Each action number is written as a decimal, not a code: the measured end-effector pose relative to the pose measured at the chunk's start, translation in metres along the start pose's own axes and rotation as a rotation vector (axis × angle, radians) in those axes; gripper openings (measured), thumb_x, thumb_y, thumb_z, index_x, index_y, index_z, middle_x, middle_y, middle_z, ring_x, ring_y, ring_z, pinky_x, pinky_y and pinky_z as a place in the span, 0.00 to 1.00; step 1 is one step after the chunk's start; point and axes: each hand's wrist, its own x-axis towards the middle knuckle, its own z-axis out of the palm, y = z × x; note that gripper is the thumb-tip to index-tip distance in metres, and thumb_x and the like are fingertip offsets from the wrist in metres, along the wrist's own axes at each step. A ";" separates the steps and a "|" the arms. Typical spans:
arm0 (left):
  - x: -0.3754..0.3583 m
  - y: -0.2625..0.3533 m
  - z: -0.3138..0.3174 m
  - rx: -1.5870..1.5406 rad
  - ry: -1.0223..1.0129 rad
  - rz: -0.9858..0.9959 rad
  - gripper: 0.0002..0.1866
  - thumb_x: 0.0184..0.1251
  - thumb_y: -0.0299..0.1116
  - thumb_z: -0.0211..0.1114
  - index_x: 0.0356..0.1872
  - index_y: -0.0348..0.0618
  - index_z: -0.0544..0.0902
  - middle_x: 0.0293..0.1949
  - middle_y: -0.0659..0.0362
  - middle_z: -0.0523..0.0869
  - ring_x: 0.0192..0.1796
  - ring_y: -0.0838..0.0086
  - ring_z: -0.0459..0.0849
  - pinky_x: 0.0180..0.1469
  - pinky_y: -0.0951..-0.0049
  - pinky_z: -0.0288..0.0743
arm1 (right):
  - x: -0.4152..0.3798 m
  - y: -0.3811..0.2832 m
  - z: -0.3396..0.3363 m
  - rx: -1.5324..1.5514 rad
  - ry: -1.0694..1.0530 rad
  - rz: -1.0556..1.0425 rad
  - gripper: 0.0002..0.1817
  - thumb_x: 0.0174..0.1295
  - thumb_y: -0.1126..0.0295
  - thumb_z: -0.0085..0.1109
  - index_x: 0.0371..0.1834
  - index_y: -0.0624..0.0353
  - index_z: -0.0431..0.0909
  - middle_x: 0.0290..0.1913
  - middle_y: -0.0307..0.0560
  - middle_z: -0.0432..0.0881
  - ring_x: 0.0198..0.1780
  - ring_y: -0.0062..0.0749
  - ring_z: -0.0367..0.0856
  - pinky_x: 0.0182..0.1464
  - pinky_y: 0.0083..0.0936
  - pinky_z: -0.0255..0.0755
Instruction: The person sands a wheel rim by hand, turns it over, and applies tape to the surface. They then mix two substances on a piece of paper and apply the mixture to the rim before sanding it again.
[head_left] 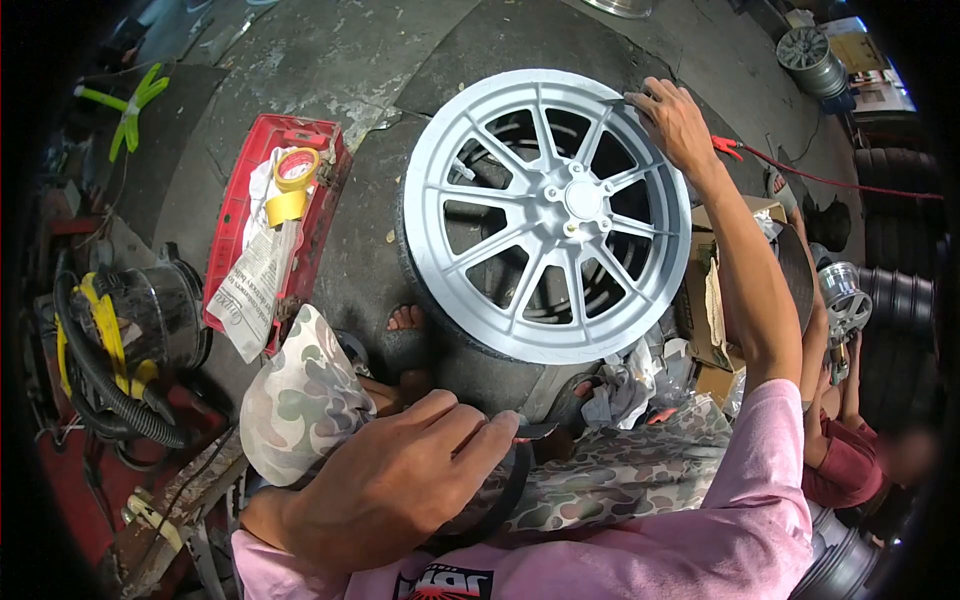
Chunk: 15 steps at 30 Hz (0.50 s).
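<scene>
A grey multi-spoke wheel rim [585, 200] lies face up, its outer edge tilted over a dark tyre-like round base. At the rim's upper right edge, my right hand [672, 125] has its fingers bent around a thin dark piece [611, 100] that touches the rim. Low in the view, nearer my body, my left hand [400, 475] pinches a small dark curved piece [538, 431] between thumb and fingers, apart from the rim.
A red tray [232, 215] at left holds yellow tape rolls [296, 170] and newspaper. A black-and-yellow vacuum [150, 310] stands farther left. Cardboard boxes [705, 300], a red hose [830, 178] and a co-worker in a dark red shirt [848, 465] are at right.
</scene>
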 end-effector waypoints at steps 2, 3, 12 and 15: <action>0.000 0.000 0.000 0.001 -0.001 0.002 0.22 0.59 0.25 0.62 0.54 0.19 0.79 0.39 0.50 0.80 0.41 0.64 0.80 0.50 0.70 0.78 | -0.002 -0.004 -0.004 0.007 -0.139 0.078 0.18 0.64 0.71 0.62 0.58 0.54 0.85 0.54 0.44 0.78 0.57 0.37 0.78 0.59 0.35 0.71; 0.000 0.000 0.000 0.000 -0.001 0.001 0.22 0.59 0.25 0.62 0.54 0.19 0.79 0.39 0.50 0.80 0.41 0.64 0.80 0.50 0.70 0.78 | -0.003 -0.005 -0.005 0.008 -0.140 0.077 0.18 0.64 0.71 0.62 0.58 0.54 0.85 0.54 0.44 0.78 0.57 0.37 0.78 0.59 0.35 0.71; 0.001 -0.001 0.000 -0.006 -0.001 0.001 0.22 0.59 0.25 0.62 0.54 0.20 0.79 0.38 0.50 0.79 0.41 0.64 0.80 0.48 0.71 0.78 | -0.008 -0.005 -0.001 0.062 -0.111 0.086 0.17 0.65 0.70 0.62 0.57 0.54 0.85 0.49 0.44 0.79 0.54 0.39 0.79 0.57 0.36 0.72; 0.000 -0.001 0.001 -0.004 -0.011 -0.011 0.23 0.59 0.25 0.62 0.55 0.21 0.78 0.37 0.51 0.79 0.41 0.64 0.79 0.47 0.71 0.78 | -0.007 -0.004 -0.005 0.058 -0.104 0.091 0.17 0.65 0.70 0.62 0.57 0.54 0.85 0.49 0.44 0.79 0.54 0.39 0.79 0.57 0.36 0.72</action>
